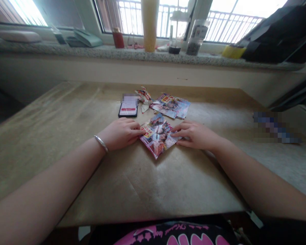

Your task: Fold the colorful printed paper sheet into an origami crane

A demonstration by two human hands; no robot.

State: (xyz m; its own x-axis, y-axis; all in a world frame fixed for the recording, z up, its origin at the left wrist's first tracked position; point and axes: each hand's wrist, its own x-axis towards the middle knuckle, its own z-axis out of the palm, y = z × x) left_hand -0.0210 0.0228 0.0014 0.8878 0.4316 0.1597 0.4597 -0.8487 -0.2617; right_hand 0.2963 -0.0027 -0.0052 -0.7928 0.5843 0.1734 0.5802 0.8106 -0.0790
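Observation:
A colourful printed paper sheet, turned with one corner toward me, lies on the table between my hands. A crease runs down its middle. My left hand, with a silver bangle at the wrist, grips its left corner, fingers together on the edge. At the right corner, my right hand holds the sheet between its fingers and thumb. Just beyond it rests a small pile of similar printed sheets. A folded or crumpled printed paper piece sits beside that pile, and left of it is a phone with its screen lit.
The beige table meets a wall below a speckled windowsill. Along the sill stand a red container, a tall yellow cylinder, a clear jar and a black bag. A blurred-out item lies at right.

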